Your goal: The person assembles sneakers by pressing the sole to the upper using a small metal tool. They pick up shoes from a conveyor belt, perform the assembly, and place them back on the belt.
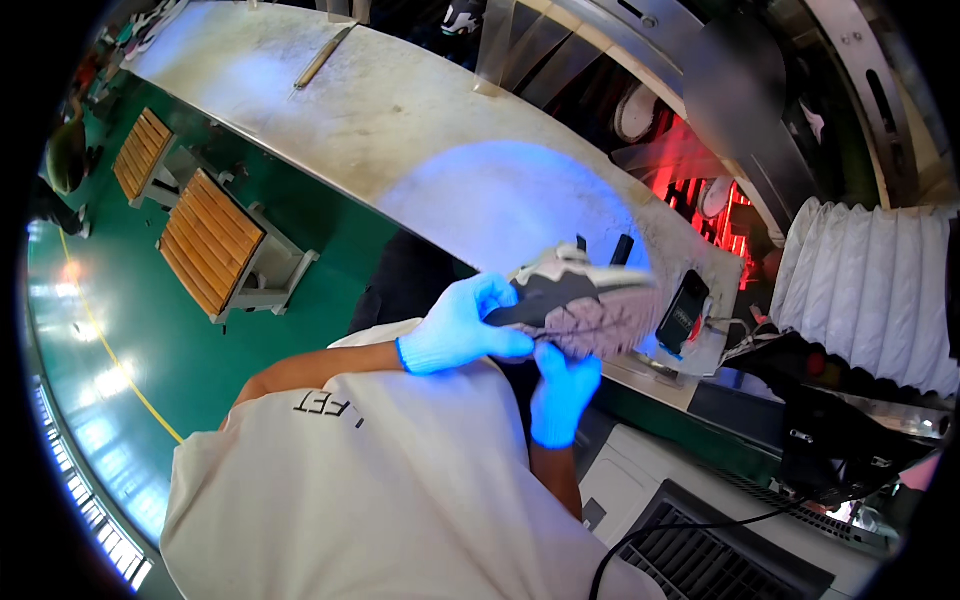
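A grey and dark-grey shoe with a pinkish treaded sole is tilted above the bench's near edge, its sole turned partly toward me. My left hand, in a knitted glove lit bright blue, closes around one end of the shoe, thumb along its lower side. My right hand, gloved alike, grips the sole's lower edge from beneath; some of its fingertips are hidden. The shoe's far end is slightly blurred. Just behind it a short black bar sticks up. Blue light falls on both gloves and the bench.
At right, a black phone-like device lies by the bench edge, near a white ribbed duct. Red-lit machinery holds shoes behind the bench. A wooden-handled tool lies far left. Slatted stools stand on the green floor. A black cable runs lower right.
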### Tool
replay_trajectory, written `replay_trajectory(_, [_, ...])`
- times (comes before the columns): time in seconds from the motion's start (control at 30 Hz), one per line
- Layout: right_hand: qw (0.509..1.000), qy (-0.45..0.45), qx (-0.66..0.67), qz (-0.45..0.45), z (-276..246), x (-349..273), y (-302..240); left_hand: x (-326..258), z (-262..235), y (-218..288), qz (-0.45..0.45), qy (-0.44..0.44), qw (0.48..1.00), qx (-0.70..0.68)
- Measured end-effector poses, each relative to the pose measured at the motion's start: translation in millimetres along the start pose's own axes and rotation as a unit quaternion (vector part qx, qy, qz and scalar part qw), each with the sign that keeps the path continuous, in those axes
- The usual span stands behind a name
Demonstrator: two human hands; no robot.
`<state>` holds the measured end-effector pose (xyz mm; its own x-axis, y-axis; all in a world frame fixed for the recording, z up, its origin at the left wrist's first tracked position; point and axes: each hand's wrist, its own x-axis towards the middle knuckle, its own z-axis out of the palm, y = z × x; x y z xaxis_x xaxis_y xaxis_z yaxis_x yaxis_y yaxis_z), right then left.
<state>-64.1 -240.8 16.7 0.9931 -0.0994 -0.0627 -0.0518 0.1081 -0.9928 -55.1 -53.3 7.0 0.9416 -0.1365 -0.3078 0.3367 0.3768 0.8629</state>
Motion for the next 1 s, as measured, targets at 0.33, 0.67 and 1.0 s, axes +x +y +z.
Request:
replay_trajectory(0.33, [0.984,-0.078,-0.083,-0.141,7.2,24.5,-62.7,6.8,-56.0,0.0,0.042,-0.102,0.982,0.153])
replay_trajectory(0.67, [0.881,-0.222,-0.239,-0.344,82.0,22.7,-41.1,-16.8,-92.3,33.1,0.310,-0.132,0.923,0.186])
replay_trajectory(1.0, [0.895,-0.267,-0.206,-0.292,64.8,34.3,-49.8,-20.7,-60.4,34.7,0.428,-0.075,0.879,0.196])
